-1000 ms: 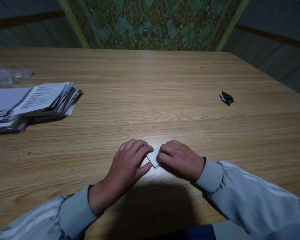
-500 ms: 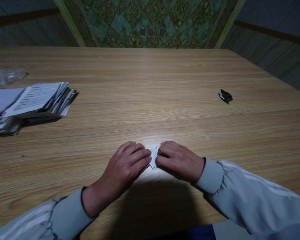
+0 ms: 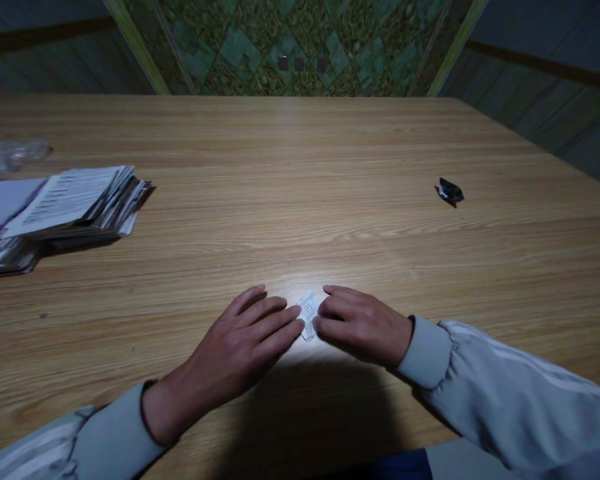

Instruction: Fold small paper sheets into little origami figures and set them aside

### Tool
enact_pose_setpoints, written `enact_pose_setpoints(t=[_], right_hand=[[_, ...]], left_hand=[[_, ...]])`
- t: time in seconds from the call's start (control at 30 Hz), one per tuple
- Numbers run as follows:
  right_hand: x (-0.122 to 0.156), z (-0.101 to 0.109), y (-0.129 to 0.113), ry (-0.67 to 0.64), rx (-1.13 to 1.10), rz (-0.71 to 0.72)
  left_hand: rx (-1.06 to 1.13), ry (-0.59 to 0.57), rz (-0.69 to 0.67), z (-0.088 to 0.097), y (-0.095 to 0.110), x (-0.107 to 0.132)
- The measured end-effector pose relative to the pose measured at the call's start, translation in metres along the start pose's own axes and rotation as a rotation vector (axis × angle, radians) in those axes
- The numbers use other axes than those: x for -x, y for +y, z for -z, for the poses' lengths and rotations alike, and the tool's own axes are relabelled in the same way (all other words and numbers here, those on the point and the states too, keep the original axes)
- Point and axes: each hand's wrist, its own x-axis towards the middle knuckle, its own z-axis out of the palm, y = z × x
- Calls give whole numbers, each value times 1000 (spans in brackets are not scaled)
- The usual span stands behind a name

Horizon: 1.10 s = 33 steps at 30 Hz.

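Our left hand (image 3: 243, 339) has spread out more; its grip is loose, tips touching the folded paper (image 3: 309, 311) on the counter (image 3: 300, 213). That seems like pressing. Our right hand (image 3: 364, 325) curls at the paper's right edge; we can't tell if it pinches.

On your left lie stacked papers (image 3: 75, 200) with clear plastic (image 3: 10, 156) beyond, on your right a small black object (image 3: 451, 191).

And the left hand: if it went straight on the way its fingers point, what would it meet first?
The small white paper, whose near edge the left hand seems to touch with its fingertips. Just beyond is the right hand; exact contact is hard to tell.
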Motion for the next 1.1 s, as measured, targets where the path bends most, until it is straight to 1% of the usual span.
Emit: enact_pose_setpoints(t=[0.07, 0.2, 0.33, 0.47, 0.6, 0.67, 0.73, 0.83, 0.93, 1.1], right_hand=[[0, 0, -1, 5, 12, 0], [1, 0, -2, 31, 12, -5], [2, 1, -3, 53, 9, 4], [4, 2, -3, 65, -18, -22], [2, -1, -3, 80, -128, -92], [1, -3, -4, 87, -134, -125], [1, -6, -5, 62, -92, -143], [5, -9, -6, -25, -36, -154], [9, -8, -7, -97, -25, -176], [10, -5, -6, -144, -45, -201]], left_hand=[[17, -27, 15, 0, 1, 1], [9, -82, -16, 1, 1, 2], [27, -128, 2, 1, -1, 4], [46, -138, 3, 1, -2, 6], [45, -128, 2, 1, -2, 5], [49, -121, 3, 3, -1, 4], [49, -119, 5, 4, 0, 2], [25, -119, 15, 5, 2, 2], [-25, -108, 44, 5, 6, 4], [-89, -84, 99, 3, 14, 9]])
